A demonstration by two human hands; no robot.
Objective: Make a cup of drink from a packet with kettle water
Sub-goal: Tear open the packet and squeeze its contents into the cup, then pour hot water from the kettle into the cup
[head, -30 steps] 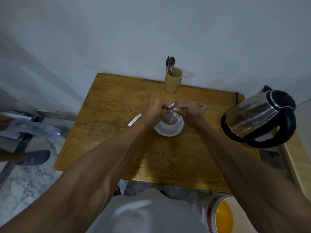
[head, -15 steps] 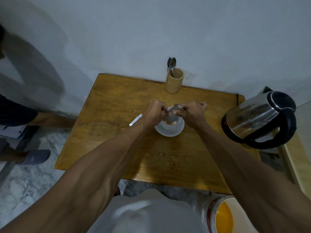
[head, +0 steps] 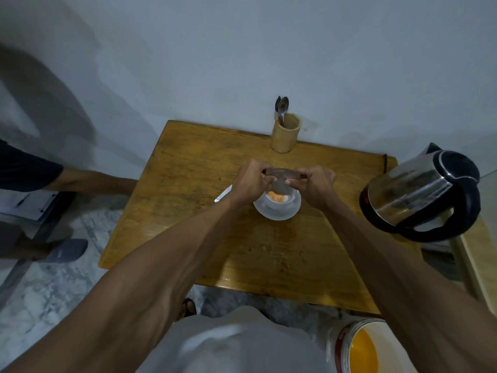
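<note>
My left hand [head: 251, 181] and my right hand [head: 317, 183] both pinch a dark drink packet [head: 281, 174], stretched flat between them just above a white cup [head: 282, 201]. Orange powder shows inside the cup, which stands on a white saucer [head: 277, 214] in the middle of the wooden table [head: 188, 211]. A steel kettle [head: 422, 195] with a black handle and lid stands at the table's right edge, apart from my hands.
A bamboo holder [head: 285, 135] with spoons stands at the table's back edge. A torn silver strip [head: 223, 193] lies left of the saucer. A tub of orange liquid [head: 360, 348] is on the floor at lower right. Another person's arm [head: 88, 180] and slippered foot [head: 63, 250] are at left.
The packet has gone from bunched between my fingers to stretched flat over the cup, and orange powder now shows inside the cup. The person at left has shifted.
</note>
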